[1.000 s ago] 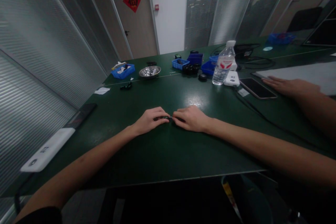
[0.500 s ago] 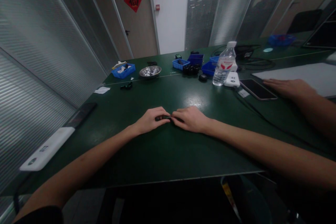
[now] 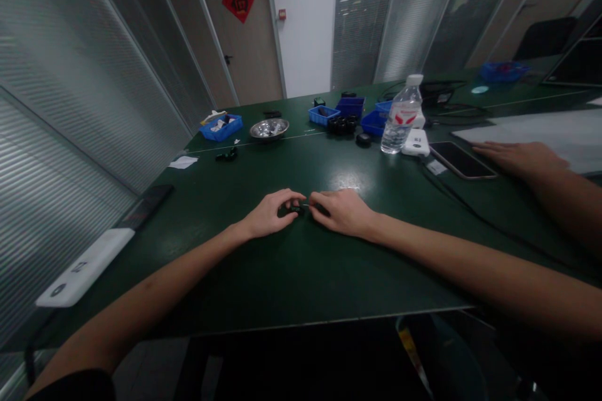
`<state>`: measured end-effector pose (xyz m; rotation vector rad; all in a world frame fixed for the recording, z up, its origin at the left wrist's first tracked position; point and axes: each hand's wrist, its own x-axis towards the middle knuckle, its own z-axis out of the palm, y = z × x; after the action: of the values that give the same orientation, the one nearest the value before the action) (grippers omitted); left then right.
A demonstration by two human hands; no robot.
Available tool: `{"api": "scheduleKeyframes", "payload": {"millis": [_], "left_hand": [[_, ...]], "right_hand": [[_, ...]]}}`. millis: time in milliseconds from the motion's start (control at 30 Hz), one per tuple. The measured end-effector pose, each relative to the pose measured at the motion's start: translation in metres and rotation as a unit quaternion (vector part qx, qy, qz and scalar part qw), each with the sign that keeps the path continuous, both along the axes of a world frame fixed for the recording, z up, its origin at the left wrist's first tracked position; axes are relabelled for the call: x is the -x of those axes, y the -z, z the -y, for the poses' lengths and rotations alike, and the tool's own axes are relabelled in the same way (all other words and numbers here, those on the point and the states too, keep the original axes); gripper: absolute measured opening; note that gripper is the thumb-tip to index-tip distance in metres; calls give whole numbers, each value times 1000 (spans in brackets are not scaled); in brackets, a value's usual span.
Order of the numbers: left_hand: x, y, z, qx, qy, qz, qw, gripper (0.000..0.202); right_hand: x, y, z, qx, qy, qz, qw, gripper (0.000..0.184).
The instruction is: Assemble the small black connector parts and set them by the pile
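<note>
Your left hand (image 3: 274, 212) curved around small dark object (image 3: 296, 208), hold unclear; right hand (image 3: 342, 210) pinched thin pale rod (image 3: 305, 205).

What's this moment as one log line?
left hand: curved around small dark part | right hand: beside it | thin pale piece: between hands | beyond: metal bowl, upright bottle

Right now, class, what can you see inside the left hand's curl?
A small dark piece shows in the left hand, between thumb and fingers. Anything deeper, toward the palm, is covered and cannot be seen.
</note>
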<state>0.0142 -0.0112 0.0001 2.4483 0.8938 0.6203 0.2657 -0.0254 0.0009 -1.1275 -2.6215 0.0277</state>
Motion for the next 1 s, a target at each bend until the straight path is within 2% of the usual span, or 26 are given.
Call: {"api": "scheduleKeyframes", "payload": {"millis": [467, 1000], "left_hand": [[2, 2, -1, 11, -52, 23, 998, 17], [4, 0, 0, 23, -22, 45, 998, 17]], "right_hand": [[-1, 0, -1, 3, -18, -8, 1000, 25], [-2, -1, 1, 1, -14, -10, 1000, 26]]}}
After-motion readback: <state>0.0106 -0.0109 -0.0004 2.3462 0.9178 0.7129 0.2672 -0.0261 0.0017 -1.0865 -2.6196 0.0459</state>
